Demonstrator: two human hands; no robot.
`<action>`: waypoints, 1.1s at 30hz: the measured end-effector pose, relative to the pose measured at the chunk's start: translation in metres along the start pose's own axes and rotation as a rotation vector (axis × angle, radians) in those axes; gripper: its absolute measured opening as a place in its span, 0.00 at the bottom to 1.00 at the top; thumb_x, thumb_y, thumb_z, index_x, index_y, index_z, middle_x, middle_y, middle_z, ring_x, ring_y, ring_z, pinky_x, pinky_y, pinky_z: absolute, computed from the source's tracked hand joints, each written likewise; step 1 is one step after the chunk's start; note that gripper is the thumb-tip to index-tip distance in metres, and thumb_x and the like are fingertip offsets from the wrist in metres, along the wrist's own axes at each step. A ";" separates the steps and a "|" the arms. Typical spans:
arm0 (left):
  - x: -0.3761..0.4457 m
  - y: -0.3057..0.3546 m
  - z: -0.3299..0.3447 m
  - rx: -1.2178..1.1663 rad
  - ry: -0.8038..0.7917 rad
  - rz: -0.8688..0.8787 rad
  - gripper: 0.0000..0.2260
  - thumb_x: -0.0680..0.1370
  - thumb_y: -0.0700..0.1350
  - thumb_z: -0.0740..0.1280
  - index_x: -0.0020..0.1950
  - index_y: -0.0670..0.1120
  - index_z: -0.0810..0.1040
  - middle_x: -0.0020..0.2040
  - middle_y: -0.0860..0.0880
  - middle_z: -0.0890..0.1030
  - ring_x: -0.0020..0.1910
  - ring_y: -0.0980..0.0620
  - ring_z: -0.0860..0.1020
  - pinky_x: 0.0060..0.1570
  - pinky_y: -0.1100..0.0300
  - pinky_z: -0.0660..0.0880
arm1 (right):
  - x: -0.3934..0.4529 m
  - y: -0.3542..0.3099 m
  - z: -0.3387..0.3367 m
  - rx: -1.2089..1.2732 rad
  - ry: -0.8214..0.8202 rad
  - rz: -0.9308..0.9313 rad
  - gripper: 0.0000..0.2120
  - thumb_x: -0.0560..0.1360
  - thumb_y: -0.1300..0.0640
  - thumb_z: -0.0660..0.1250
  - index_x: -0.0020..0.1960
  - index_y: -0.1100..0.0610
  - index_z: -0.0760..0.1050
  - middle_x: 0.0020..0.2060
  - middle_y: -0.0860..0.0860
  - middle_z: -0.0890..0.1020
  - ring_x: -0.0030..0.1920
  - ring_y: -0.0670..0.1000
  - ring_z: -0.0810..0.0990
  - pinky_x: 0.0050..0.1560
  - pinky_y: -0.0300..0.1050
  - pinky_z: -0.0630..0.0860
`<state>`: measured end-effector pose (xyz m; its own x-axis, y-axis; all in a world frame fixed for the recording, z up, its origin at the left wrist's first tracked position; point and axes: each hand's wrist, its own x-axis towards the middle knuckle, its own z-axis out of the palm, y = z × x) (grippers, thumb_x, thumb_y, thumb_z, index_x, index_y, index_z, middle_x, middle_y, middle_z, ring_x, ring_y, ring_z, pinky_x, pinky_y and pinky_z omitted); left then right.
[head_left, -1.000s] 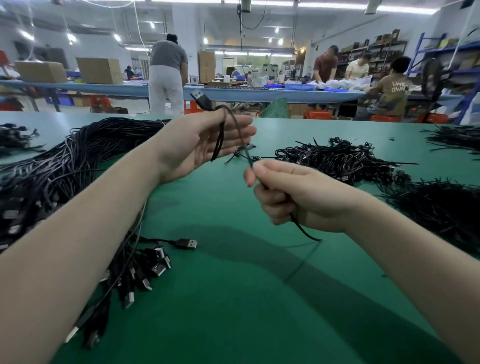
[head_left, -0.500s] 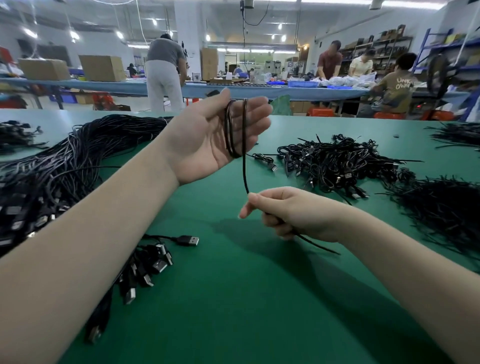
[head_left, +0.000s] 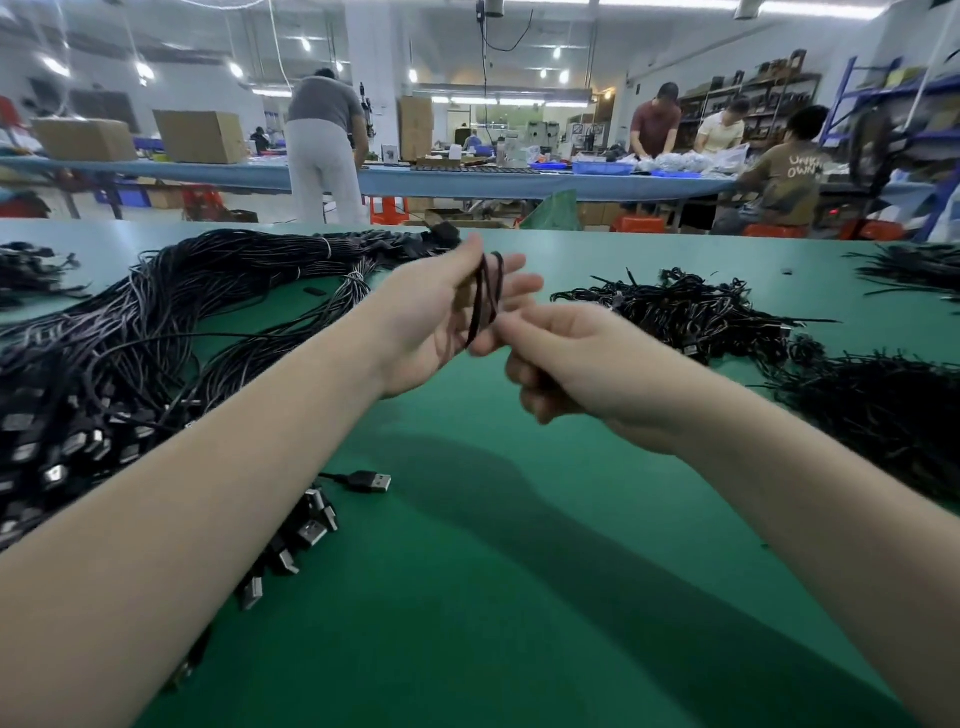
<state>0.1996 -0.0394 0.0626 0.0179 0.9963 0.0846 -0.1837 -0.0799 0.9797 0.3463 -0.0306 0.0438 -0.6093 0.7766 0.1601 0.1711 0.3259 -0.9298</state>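
Black cable (head_left: 485, 299) is looped around the nearly straight fingers (head_left: 525, 285) of the left hand (head_left: 436, 327), pinned by the thumb, above the green surface (head_left: 519, 571). The right hand (head_left: 587, 374) pinches its trailing end with curled fingers.

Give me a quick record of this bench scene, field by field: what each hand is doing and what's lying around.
Left hand: raised, palm up, holds loops of a black cable across its fingers
Right hand: fingers curled, seems to pinch the same cable beside the left fingers
Table: green surface
Far left: large bundle of cables
Right: pile of coiled cables
Loose item: USB plug by the left forearm
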 end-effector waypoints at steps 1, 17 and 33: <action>0.001 0.003 -0.002 -0.090 -0.008 0.006 0.20 0.84 0.53 0.51 0.58 0.43 0.78 0.41 0.52 0.84 0.39 0.57 0.82 0.40 0.64 0.75 | -0.001 0.004 0.005 0.005 -0.051 0.022 0.15 0.82 0.53 0.57 0.43 0.53 0.79 0.26 0.45 0.73 0.26 0.47 0.74 0.34 0.41 0.75; -0.004 -0.013 0.003 -0.211 -0.188 -0.123 0.12 0.84 0.48 0.54 0.44 0.47 0.70 0.31 0.53 0.71 0.28 0.57 0.71 0.31 0.67 0.71 | 0.011 0.028 -0.013 0.289 0.113 0.158 0.10 0.79 0.48 0.62 0.50 0.53 0.78 0.35 0.47 0.83 0.39 0.49 0.83 0.48 0.46 0.79; 0.001 -0.020 0.001 0.104 -0.179 0.082 0.09 0.81 0.46 0.59 0.45 0.45 0.76 0.47 0.49 0.81 0.50 0.52 0.78 0.63 0.54 0.71 | 0.006 0.027 -0.018 0.243 -0.058 0.129 0.16 0.80 0.42 0.55 0.57 0.49 0.76 0.47 0.51 0.85 0.48 0.53 0.85 0.53 0.49 0.79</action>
<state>0.2047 -0.0370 0.0433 0.1828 0.9654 0.1862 -0.0894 -0.1723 0.9810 0.3614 -0.0075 0.0252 -0.6391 0.7688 0.0228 0.0631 0.0820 -0.9946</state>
